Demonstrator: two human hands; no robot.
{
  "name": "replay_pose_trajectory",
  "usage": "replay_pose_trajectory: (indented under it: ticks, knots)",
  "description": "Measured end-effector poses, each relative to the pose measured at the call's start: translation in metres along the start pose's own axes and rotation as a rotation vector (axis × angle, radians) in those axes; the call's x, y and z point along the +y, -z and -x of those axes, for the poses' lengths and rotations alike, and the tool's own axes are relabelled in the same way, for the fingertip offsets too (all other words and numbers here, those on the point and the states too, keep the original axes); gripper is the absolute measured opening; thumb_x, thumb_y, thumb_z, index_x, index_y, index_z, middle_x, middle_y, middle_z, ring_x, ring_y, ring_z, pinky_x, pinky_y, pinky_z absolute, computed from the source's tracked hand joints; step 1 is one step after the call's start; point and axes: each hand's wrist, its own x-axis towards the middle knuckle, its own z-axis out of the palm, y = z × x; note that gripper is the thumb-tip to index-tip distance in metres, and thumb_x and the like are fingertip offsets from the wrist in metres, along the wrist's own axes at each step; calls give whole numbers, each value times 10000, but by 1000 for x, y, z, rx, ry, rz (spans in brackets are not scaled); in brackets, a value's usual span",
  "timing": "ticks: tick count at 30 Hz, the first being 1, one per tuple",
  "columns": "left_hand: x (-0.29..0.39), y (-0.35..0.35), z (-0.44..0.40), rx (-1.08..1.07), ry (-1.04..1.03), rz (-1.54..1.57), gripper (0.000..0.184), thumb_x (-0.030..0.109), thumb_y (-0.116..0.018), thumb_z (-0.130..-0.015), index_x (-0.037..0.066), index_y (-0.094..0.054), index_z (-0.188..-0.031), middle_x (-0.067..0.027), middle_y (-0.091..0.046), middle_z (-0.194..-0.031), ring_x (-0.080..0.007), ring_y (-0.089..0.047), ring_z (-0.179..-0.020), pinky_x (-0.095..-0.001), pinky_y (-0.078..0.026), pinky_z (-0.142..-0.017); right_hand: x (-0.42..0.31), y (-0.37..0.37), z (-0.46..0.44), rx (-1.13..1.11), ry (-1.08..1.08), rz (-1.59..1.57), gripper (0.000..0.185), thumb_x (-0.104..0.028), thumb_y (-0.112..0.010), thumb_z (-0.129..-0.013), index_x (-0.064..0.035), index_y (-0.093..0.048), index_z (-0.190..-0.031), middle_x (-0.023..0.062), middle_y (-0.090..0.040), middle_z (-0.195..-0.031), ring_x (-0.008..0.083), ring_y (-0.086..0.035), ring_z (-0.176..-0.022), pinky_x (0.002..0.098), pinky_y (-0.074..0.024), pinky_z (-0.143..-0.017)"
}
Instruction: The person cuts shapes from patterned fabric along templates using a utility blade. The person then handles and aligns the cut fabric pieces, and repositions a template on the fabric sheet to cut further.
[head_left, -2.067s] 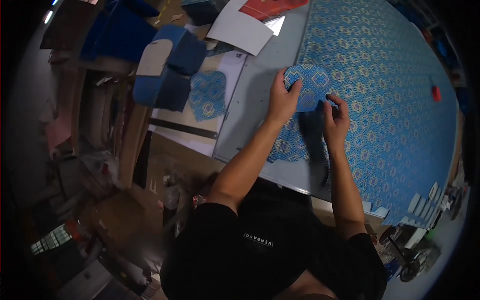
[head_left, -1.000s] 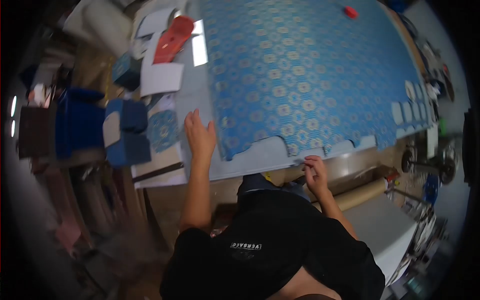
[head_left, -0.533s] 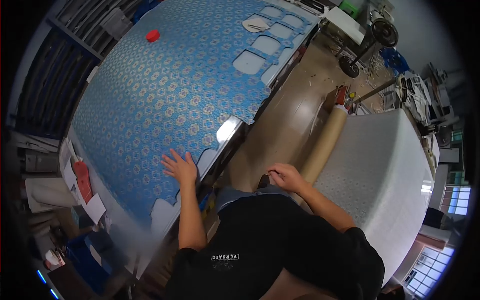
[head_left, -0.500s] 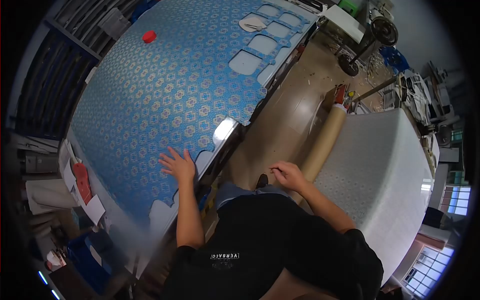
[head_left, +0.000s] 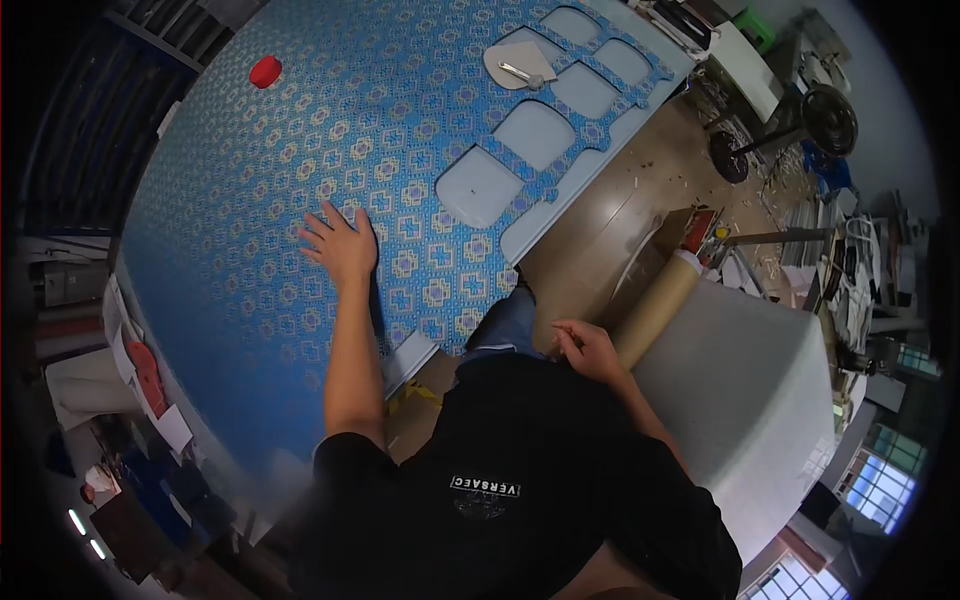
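Observation:
My left hand [head_left: 345, 245] is spread out over the blue patterned fabric [head_left: 400, 150], which covers the big table. Nothing is held in it. Beside my hip, away from the table, my right hand [head_left: 588, 350] has its fingers curled; whether they hold anything is hidden. Several rounded openings are cut in the fabric near the table's right edge, showing the pale tabletop [head_left: 480, 187]. A pale template [head_left: 505, 62] lies by these openings with a metal tool [head_left: 522, 75] on top. Farther left on the fabric sits a round red object [head_left: 265, 72].
At right a brown roll [head_left: 660, 305] lies along a grey-white covered surface [head_left: 740, 370]. A dark stand with round ends [head_left: 828, 120] is beyond it. A red piece [head_left: 146, 378] and white sheets [head_left: 172, 428] lie at the table's left edge.
The blue rounded piece seen in my hands earlier is gone from them. My view has turned toward the cut-out end, and my left hand has moved farther over the fabric.

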Motion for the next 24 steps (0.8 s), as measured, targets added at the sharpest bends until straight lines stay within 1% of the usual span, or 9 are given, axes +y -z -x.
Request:
replay_pose_trajectory:
  ticks: [4, 6, 8, 10, 12, 15, 17, 18, 24]
  knots:
    - [55, -11, -55, 57, -18, 32, 792, 589, -353, -1050, 65, -221, -1630, -322, -121, -1662, -589, -48, -1510, -722, -33, -1184, -19, 77, -79, -21, 29, 150, 243, -146, -621, -989, -32, -687, -1194, 130, -738, -925, 262, -732, -829, 336, -565, -740]
    - [73, -18, -76, 73, -31, 34, 793, 589, -359, -1048, 62, -230, -1626, -327, -128, -1658, -593, -53, -1507, -724, -37, -1183, -35, 110, -127, 6, 36, 154, 213, -103, -611, -1010, -16, -672, -1195, 94, -716, -923, 142, -664, -764, 279, -538, -704]
    - [89, -18, -91, 115, -68, 51, 790, 585, -368, -1046, 50, -255, -1615, -342, -135, -1651, -608, -65, -1499, -727, -47, -1178, -49, 133, -184, 97, 150, 231, 207, -130, -620, -1009, -13, -677, -1170, 102, -713, -909, 152, -650, -774, 285, -524, -715]
    - [96, -21, -97, 133, -55, 43, 767, 572, -349, -1055, 49, -272, -1610, -334, -147, -1652, -598, -74, -1503, -721, -54, -1182, -68, 146, -238, 159, 219, 266, 271, -132, -676, -957, -19, -648, -1201, 151, -704, -1021, 261, -702, -868, 353, -565, -766]
    - [96, -23, -95, 149, -41, 35, 745, 559, -331, -1064, 48, -289, -1605, -326, -159, -1653, -587, -83, -1508, -714, -61, -1185, -81, 149, -292, 191, 252, 308, 365, -149, -684, -953, -20, -580, -1278, 165, -664, -1134, 294, -690, -934, 372, -568, -808]
    - [87, -25, -92, 220, -106, 86, 592, 394, -345, -1097, 33, -366, -1565, -286, -254, -1641, -517, -162, -1526, -662, -100, -1217, -94, 145, -369, 256, 329, 493, 536, -233, -711, -932, 3, -491, -1360, 232, -621, -1201, 391, -680, -981, 437, -567, -833]
    - [83, -28, -88, 283, -164, 317, 462, 147, -392, -1070, 17, -440, -1512, -246, -358, -1609, -434, -250, -1527, -597, -139, -1246, -98, 137, -406, 281, 374, 572, 579, -262, -720, -923, 17, -473, -1366, 255, -617, -1195, 423, -679, -985, 462, -571, -824]
    - [88, -22, -82, 305, -132, 350, 504, -54, -421, -967, 0, -484, -1464, -223, -420, -1579, -395, -310, -1513, -564, -153, -1260, -107, 134, -418, 234, 303, 638, 582, -266, -718, -921, 25, -471, -1360, 267, -615, -1193, 444, -676, -980, 478, -575, -813]
    - [107, -17, -45, 292, -38, 418, 620, -138, -407, -856, 28, -516, -1443, -201, -468, -1554, -385, -330, -1508, -571, -146, -1261, -79, 137, -447, -1, 308, 645, 532, -223, -652, -952, 48, -459, -1367, 275, -620, -1207, 434, -681, -967, 488, -568, -799]
